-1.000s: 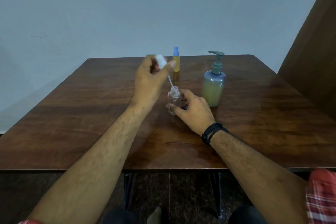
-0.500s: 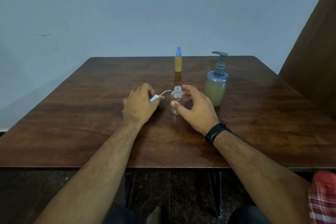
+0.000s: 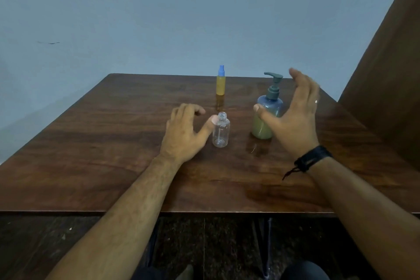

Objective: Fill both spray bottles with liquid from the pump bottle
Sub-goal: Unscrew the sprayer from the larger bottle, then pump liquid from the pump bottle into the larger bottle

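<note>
A small clear spray bottle (image 3: pixel 220 134) stands uncapped and empty at the table's middle. My left hand (image 3: pixel 184 134) rests just left of it, thumb tip touching its shoulder and fingers curved down to the table. The white spray cap is not visible and may lie under that hand. The blue-grey pump bottle (image 3: pixel 270 103), holding yellowish liquid, stands to the right. My right hand (image 3: pixel 295 118) is spread wide around it, thumb in front and fingers raised beside the pump head, with no grip on it. A yellow spray bottle (image 3: pixel 221 86) with a blue cap stands farther back.
Everything stands on a dark wooden table (image 3: pixel 109 148) whose near edge runs across the lower view. A blue-grey wall is behind it and a brown panel (image 3: pixel 391 70) rises at the right. A black band circles my right wrist.
My left hand lowered the white spray cap to the table and now touches the clear bottle. My right hand let go of the clear bottle and moved right, opening around the pump bottle.
</note>
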